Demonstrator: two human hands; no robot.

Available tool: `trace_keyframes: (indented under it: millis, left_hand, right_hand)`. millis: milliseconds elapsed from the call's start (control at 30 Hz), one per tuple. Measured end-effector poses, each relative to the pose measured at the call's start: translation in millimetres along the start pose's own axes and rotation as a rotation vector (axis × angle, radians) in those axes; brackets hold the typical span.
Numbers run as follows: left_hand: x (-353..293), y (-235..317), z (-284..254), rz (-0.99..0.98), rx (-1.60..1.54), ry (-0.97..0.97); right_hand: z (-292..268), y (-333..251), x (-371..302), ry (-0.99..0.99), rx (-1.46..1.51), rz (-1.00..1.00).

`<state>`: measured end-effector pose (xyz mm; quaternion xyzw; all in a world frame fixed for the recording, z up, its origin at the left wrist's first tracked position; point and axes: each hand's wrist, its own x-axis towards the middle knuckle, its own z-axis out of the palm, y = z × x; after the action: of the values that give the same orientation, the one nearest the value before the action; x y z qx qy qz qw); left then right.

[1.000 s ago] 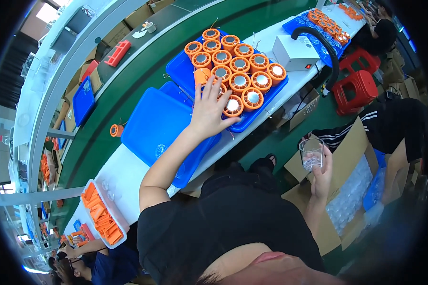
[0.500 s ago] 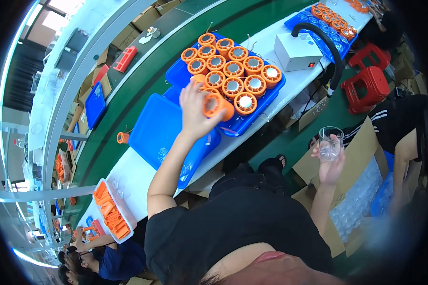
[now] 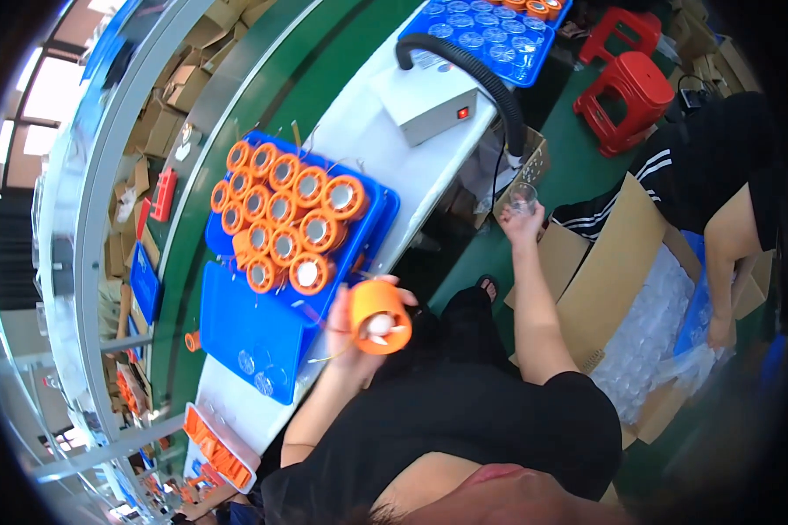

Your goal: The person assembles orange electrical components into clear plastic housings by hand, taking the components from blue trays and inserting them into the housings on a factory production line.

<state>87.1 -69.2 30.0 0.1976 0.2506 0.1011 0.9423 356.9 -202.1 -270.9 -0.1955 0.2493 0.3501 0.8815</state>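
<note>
My left hand (image 3: 342,337) is wrapped round an orange cylindrical housing (image 3: 380,302), lifted in front of my chest. The housing's open end faces me, with white pieces inside, and a thin wire hangs by my wrist. Stretched out to the right, my right hand (image 3: 523,226) grips a clear plastic cup (image 3: 523,199) just below the end of a black flexible hose (image 3: 502,96). Several more orange housings (image 3: 281,208) with grey or white round centres stand in a blue tray (image 3: 378,203) on the bench.
A white box (image 3: 429,105) with a red switch stands beside the hose. Another blue tray (image 3: 252,302) holds clear discs. To the right, an open carton (image 3: 587,289) contains clear plastic parts, and a person in black reaches into it. Red stools (image 3: 635,92) stand behind.
My left hand has brought the orange housing away from the tray toward my chest and tipped it. My right hand has carried the clear cup forward to the hose end. The view has turned.
</note>
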Motion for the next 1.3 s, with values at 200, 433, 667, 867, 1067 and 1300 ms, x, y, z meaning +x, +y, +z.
trace_keyframes:
  millis: [200, 433, 667, 867, 1067, 1300]
  left_hand:
    - [112, -81, 11, -0.349, -0.094, -0.104]
    - [210, -116, -2, -0.405, -0.096, 0.017]
    - [335, -172, -44, -0.512, -0.199, 0.242]
    - [421, -206, -65, -0.497, -0.170, 0.281]
    - [457, -225, -80, -0.600, 0.112, 0.253]
    - [465, -241, -57, -0.230, 1.228, 0.156]
  right_hand:
    - [29, -27, 83, 0.093, 0.005, 0.089]
    - [27, -66, 91, 0.090, -0.252, 0.039]
    - [4, -121, 48, 0.299, -1.313, -0.675]
    - [27, -169, -42, 0.333, -0.958, -0.530]
    - [11, -196, -72, 0.371, -0.914, -0.562]
    - [11, -212, -76, 0.335, -0.946, -0.596]
